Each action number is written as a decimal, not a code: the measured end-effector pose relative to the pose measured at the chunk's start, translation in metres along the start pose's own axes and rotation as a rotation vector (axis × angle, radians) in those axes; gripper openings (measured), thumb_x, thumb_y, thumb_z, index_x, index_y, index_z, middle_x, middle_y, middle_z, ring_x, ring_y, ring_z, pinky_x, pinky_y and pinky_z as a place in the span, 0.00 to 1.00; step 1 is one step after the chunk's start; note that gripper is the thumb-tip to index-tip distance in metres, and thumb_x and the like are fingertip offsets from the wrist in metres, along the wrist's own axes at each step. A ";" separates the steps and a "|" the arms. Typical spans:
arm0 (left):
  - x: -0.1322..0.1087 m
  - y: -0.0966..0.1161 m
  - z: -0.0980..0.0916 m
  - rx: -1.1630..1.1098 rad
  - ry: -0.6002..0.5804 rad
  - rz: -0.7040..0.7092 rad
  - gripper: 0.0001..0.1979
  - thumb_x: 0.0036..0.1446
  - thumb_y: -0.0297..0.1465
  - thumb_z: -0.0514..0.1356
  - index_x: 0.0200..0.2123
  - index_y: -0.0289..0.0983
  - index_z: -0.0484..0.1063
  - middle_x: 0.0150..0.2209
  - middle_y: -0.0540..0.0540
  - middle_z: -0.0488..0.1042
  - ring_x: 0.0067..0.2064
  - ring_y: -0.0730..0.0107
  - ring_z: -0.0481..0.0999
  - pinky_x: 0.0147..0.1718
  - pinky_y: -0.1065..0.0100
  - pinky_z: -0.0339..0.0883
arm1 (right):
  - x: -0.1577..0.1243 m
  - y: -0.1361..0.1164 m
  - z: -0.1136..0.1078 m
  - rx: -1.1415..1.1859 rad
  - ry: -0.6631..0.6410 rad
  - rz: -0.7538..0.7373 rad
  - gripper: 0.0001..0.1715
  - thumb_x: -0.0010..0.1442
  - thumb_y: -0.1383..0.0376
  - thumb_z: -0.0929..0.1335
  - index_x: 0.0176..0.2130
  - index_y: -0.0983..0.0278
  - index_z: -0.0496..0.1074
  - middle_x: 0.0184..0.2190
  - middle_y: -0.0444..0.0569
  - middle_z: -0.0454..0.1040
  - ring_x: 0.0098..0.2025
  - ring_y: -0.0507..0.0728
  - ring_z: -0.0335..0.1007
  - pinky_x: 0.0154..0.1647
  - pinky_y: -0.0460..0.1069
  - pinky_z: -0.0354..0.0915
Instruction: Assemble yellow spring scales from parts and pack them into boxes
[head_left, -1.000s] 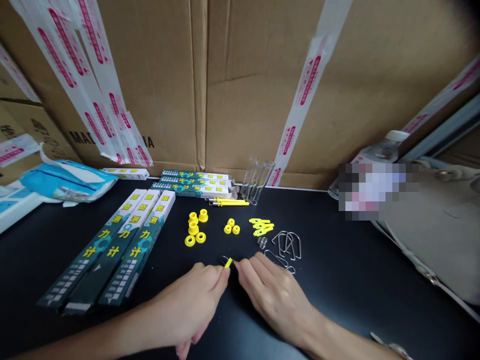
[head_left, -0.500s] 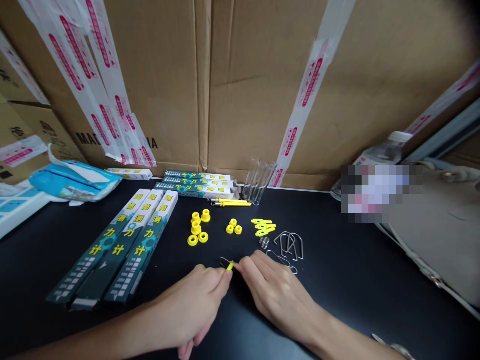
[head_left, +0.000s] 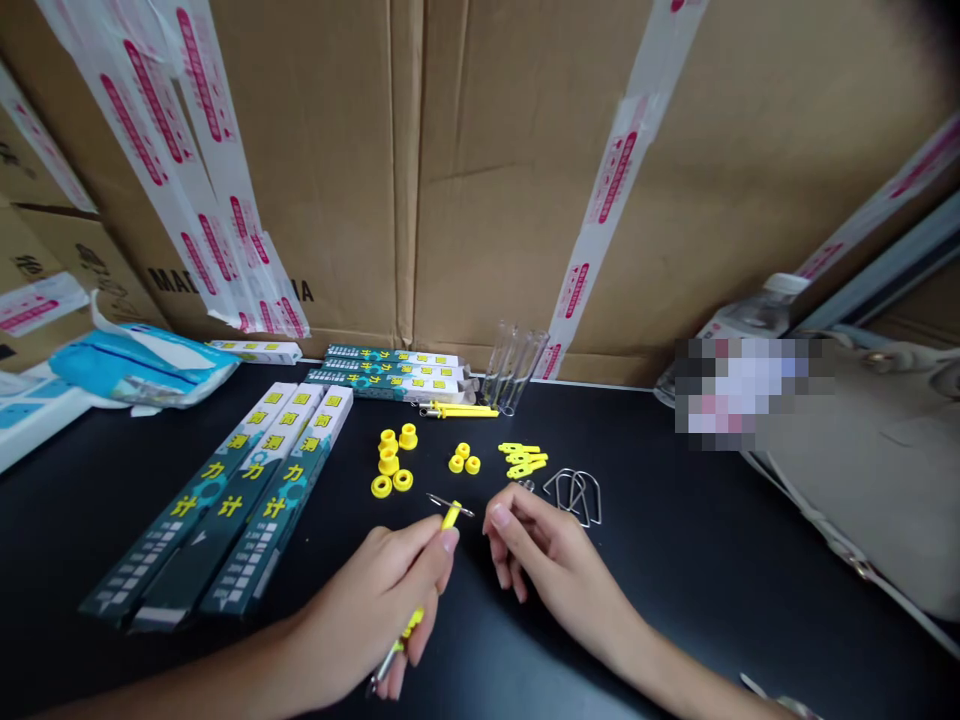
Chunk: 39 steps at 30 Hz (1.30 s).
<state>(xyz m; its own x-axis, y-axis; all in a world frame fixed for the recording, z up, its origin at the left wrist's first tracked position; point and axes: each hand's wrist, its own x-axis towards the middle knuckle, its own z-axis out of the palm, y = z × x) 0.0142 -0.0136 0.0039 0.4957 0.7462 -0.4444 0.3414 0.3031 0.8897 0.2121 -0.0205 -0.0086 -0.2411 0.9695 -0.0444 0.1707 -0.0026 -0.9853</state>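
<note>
My left hand is closed around a slim yellow rod with its tip sticking out past thumb and forefinger. A thin metal hook passes crosswise through that tip. Below the palm the rod's other end shows, with a metal piece on it. My right hand hovers just to the right, apart from the hook, its fingers loosely curled and nothing visible in them. Bent wire hooks lie beyond it, beside small yellow flat tabs. Some small metal parts are partly hidden by the hand.
Yellow caps and rings and smaller yellow rings lie mid-table. Assembled yellow rods and clear tubes are behind. Long printed boxes lie left. A bag and bottle stand right, cardboard at the back.
My right hand has come away from the yellow rod's tip and its fingers have loosened. My left hand has turned, so the hook and the rod's lower end show more.
</note>
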 end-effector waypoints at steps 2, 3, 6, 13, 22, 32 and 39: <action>0.000 -0.003 0.001 -0.006 0.008 0.011 0.29 0.59 0.61 0.49 0.28 0.40 0.61 0.13 0.57 0.65 0.09 0.78 0.62 0.06 0.82 0.52 | 0.001 0.001 0.001 0.034 -0.001 0.006 0.24 0.68 0.46 0.62 0.33 0.63 0.67 0.23 0.39 0.65 0.19 0.47 0.63 0.18 0.42 0.60; 0.000 -0.003 0.002 -0.007 0.010 0.014 0.29 0.59 0.61 0.49 0.28 0.40 0.61 0.13 0.57 0.66 0.09 0.78 0.62 0.06 0.82 0.52 | 0.001 0.002 0.001 0.041 -0.001 0.007 0.24 0.68 0.46 0.63 0.34 0.63 0.67 0.23 0.39 0.65 0.19 0.47 0.63 0.18 0.42 0.60; -0.001 -0.003 0.002 -0.005 0.010 0.022 0.28 0.60 0.60 0.49 0.28 0.40 0.61 0.13 0.58 0.65 0.09 0.79 0.60 0.06 0.82 0.51 | 0.000 0.002 0.001 0.042 -0.002 0.014 0.24 0.69 0.47 0.63 0.34 0.63 0.67 0.23 0.39 0.65 0.20 0.47 0.64 0.18 0.41 0.60; -0.002 0.003 -0.001 0.053 -0.044 0.064 0.24 0.65 0.53 0.48 0.36 0.38 0.68 0.14 0.57 0.67 0.09 0.81 0.55 0.07 0.82 0.49 | -0.002 -0.004 0.002 0.075 -0.018 0.051 0.24 0.66 0.45 0.65 0.33 0.63 0.66 0.23 0.39 0.65 0.21 0.47 0.63 0.19 0.41 0.60; 0.002 -0.001 -0.003 -0.012 -0.049 0.065 0.24 0.63 0.53 0.50 0.39 0.38 0.69 0.15 0.57 0.67 0.09 0.81 0.54 0.06 0.82 0.50 | -0.001 -0.008 0.001 0.062 -0.003 0.077 0.24 0.63 0.45 0.68 0.34 0.64 0.71 0.25 0.41 0.67 0.23 0.48 0.63 0.18 0.41 0.61; 0.001 0.001 -0.003 -0.013 -0.034 0.055 0.24 0.63 0.53 0.50 0.38 0.37 0.69 0.15 0.57 0.66 0.10 0.80 0.55 0.07 0.82 0.50 | -0.001 -0.011 0.000 0.306 0.041 0.111 0.25 0.53 0.48 0.76 0.33 0.65 0.72 0.23 0.38 0.64 0.19 0.46 0.56 0.15 0.40 0.60; 0.000 0.000 -0.003 0.015 -0.040 0.062 0.23 0.64 0.51 0.50 0.39 0.37 0.70 0.15 0.57 0.67 0.10 0.80 0.55 0.08 0.80 0.49 | 0.002 -0.013 -0.002 0.331 0.027 0.120 0.24 0.52 0.49 0.77 0.32 0.66 0.73 0.24 0.40 0.67 0.19 0.45 0.58 0.15 0.40 0.60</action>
<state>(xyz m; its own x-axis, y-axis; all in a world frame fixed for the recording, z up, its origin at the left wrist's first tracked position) 0.0116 -0.0116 0.0038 0.5474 0.7389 -0.3929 0.3213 0.2479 0.9139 0.2119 -0.0184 0.0045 -0.2119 0.9636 -0.1633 -0.1235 -0.1922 -0.9736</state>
